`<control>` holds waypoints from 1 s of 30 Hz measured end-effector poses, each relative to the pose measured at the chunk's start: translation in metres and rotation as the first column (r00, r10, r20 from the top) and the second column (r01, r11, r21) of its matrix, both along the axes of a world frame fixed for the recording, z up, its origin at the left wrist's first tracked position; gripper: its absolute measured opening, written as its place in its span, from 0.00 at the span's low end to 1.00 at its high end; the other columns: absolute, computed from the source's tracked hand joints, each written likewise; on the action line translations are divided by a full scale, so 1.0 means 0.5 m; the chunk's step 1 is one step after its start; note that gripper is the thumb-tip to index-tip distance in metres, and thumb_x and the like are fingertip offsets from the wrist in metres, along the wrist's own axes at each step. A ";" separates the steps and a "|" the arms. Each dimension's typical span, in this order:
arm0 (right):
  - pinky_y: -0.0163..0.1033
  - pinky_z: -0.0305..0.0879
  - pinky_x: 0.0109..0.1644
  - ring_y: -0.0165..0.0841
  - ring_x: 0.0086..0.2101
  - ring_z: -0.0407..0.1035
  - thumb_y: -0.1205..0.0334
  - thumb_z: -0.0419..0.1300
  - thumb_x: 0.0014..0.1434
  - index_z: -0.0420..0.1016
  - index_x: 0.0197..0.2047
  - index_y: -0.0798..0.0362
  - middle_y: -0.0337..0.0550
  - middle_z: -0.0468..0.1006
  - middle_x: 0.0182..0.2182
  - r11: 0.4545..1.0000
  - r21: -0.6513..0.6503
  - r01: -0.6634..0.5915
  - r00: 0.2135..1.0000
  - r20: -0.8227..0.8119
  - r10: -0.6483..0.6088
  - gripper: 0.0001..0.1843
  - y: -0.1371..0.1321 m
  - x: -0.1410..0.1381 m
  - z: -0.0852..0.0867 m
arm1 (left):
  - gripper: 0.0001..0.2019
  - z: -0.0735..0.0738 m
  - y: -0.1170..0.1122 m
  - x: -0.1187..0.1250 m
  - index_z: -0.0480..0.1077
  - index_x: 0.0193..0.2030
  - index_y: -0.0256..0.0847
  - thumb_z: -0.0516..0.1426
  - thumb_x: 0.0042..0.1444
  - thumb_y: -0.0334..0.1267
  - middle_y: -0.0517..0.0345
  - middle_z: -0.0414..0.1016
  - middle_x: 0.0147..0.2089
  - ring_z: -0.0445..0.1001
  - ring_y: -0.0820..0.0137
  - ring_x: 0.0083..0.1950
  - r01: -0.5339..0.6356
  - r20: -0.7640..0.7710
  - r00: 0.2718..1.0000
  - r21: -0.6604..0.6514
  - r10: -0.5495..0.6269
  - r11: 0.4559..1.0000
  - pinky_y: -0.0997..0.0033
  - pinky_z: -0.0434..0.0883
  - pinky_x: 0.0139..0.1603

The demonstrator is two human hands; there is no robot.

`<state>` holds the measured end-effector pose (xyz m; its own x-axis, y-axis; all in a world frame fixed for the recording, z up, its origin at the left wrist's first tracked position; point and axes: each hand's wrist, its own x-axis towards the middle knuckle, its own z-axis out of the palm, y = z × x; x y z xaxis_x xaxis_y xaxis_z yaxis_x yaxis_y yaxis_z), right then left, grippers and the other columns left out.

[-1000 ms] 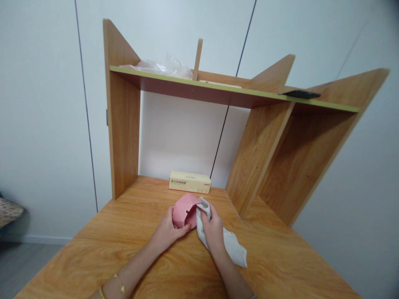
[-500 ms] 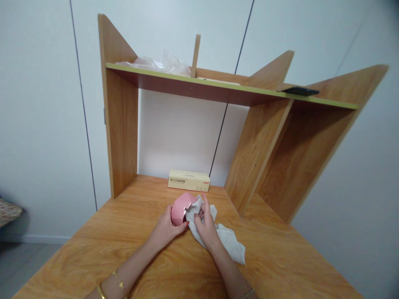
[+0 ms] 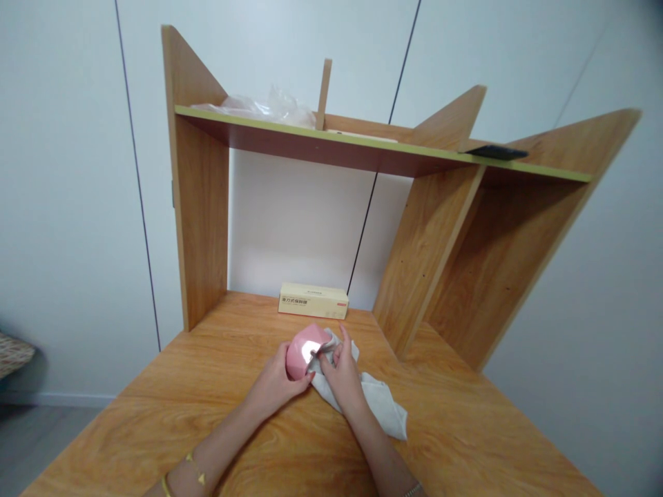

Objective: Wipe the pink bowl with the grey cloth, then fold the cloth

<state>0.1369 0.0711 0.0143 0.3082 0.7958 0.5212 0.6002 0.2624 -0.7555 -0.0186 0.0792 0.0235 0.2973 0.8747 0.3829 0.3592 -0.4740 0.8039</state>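
Observation:
A pink faceted bowl [image 3: 301,351] is tilted on its side above the desk, its opening turned to the right. My left hand [image 3: 282,376] grips it from the left, thumb at the lower rim. My right hand [image 3: 339,369] is closed on a light grey cloth [image 3: 380,400] and presses part of it at the bowl's rim and opening, index finger sticking out. The rest of the cloth trails over the desk to the right. The bowl's inside is mostly hidden by the cloth and my fingers.
A long cream cling-film box [image 3: 313,301] stands at the back of the wooden desk [image 3: 207,393]. The shelf [image 3: 311,138] overhead carries a clear plastic bag [image 3: 269,107] and a dark flat object [image 3: 496,152]. An upright wooden divider [image 3: 429,255] stands to the right.
The bowl has turned slightly in my left hand, and a bright reflection now shows on its outside. My right hand has shifted a little, pushing the cloth nearer the bowl's opening.

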 end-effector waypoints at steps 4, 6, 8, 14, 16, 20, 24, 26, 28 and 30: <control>0.39 0.63 0.36 0.36 0.32 0.68 0.59 0.56 0.48 0.50 0.59 0.55 0.41 0.73 0.32 0.997 -0.047 0.060 0.998 0.008 -0.059 0.36 0.004 0.010 -0.006 | 0.23 0.010 -0.011 0.001 0.61 0.47 0.36 0.59 0.44 0.44 0.50 0.72 0.42 0.71 0.62 0.42 0.014 -0.001 1.000 0.007 -0.014 1.000 0.64 0.68 0.41; 0.40 0.63 0.40 0.38 0.38 0.69 0.60 0.56 0.47 0.50 0.59 0.55 0.46 0.74 0.39 0.993 -0.093 0.070 0.997 0.030 -0.068 0.36 0.004 0.014 -0.010 | 0.23 0.015 -0.018 0.002 0.61 0.46 0.37 0.58 0.45 0.44 0.50 0.72 0.42 0.71 0.62 0.42 0.035 -0.004 0.999 0.008 -0.035 0.999 0.65 0.68 0.42; 0.41 0.62 0.43 0.39 0.41 0.69 0.62 0.55 0.48 0.51 0.59 0.55 0.49 0.73 0.43 0.984 -0.156 0.083 0.995 0.067 -0.073 0.35 0.003 0.018 -0.012 | 0.22 0.018 -0.021 0.002 0.62 0.46 0.37 0.59 0.44 0.44 0.50 0.72 0.43 0.71 0.62 0.42 0.059 -0.014 0.998 0.004 -0.059 0.998 0.66 0.68 0.41; 0.39 0.62 0.40 0.38 0.39 0.71 0.68 0.50 0.50 0.54 0.57 0.55 0.49 0.75 0.42 0.963 -0.241 0.121 0.985 0.152 -0.086 0.29 -0.004 0.019 -0.005 | 0.24 0.021 -0.021 0.002 0.62 0.48 0.37 0.59 0.43 0.42 0.51 0.72 0.44 0.71 0.63 0.42 0.068 -0.015 0.998 0.008 -0.068 0.998 0.67 0.68 0.41; 0.37 0.62 0.39 0.37 0.39 0.71 0.68 0.50 0.51 0.55 0.57 0.55 0.49 0.75 0.42 0.958 -0.242 0.153 0.979 0.173 -0.113 0.28 -0.005 0.019 0.000 | 0.25 0.023 -0.023 0.002 0.62 0.49 0.37 0.59 0.43 0.43 0.50 0.72 0.45 0.71 0.63 0.43 0.068 -0.024 0.997 -0.009 -0.068 0.998 0.67 0.68 0.42; 0.35 0.62 0.37 0.36 0.38 0.71 0.68 0.50 0.51 0.60 0.52 0.55 0.47 0.76 0.39 0.953 -0.239 0.189 0.974 0.167 -0.151 0.23 -0.004 0.022 0.006 | 0.28 0.032 -0.029 0.004 0.61 0.50 0.37 0.59 0.42 0.46 0.49 0.72 0.46 0.71 0.61 0.44 0.057 -0.061 0.996 -0.031 -0.059 0.998 0.68 0.68 0.43; 0.35 0.61 0.34 0.36 0.35 0.71 0.68 0.50 0.51 0.61 0.50 0.55 0.46 0.76 0.36 0.958 -0.200 0.204 0.966 0.199 -0.164 0.20 -0.004 0.025 0.010 | 0.28 0.036 -0.032 0.004 0.60 0.51 0.38 0.58 0.43 0.48 0.50 0.72 0.45 0.72 0.62 0.42 0.061 -0.105 0.993 -0.006 -0.061 0.998 0.69 0.68 0.41; 0.35 0.61 0.33 0.36 0.33 0.71 0.70 0.50 0.51 0.56 0.55 0.54 0.45 0.76 0.34 0.951 -0.193 0.240 0.947 0.263 -0.186 0.26 -0.006 0.025 0.014 | 0.28 0.035 -0.031 0.005 0.60 0.51 0.38 0.58 0.43 0.48 0.49 0.72 0.45 0.72 0.61 0.42 0.050 -0.136 0.990 0.009 -0.048 0.999 0.69 0.68 0.40; 0.36 0.60 0.32 0.37 0.32 0.71 0.71 0.50 0.50 0.49 0.59 0.54 0.44 0.76 0.32 0.944 -0.173 0.281 0.917 0.340 -0.210 0.32 -0.008 0.024 0.017 | 0.28 0.032 -0.029 0.005 0.61 0.51 0.38 0.57 0.44 0.48 0.49 0.73 0.44 0.72 0.60 0.42 0.023 -0.183 0.983 0.019 -0.019 1.000 0.68 0.67 0.40; 0.38 0.61 0.34 0.39 0.33 0.70 0.71 0.50 0.49 0.45 0.61 0.55 0.45 0.76 0.32 0.948 -0.119 0.297 0.888 0.399 -0.228 0.36 -0.010 0.024 0.021 | 0.28 0.028 -0.027 0.006 0.60 0.52 0.39 0.56 0.44 0.48 0.49 0.73 0.44 0.73 0.59 0.42 -0.022 -0.242 0.970 0.028 0.028 0.999 0.66 0.67 0.40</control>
<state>0.1490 0.0663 0.0249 0.3270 0.8006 0.5022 0.8761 -0.0575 -0.4788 -0.0154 0.0659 0.0377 0.3624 0.8739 0.3239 0.5540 -0.4814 0.6792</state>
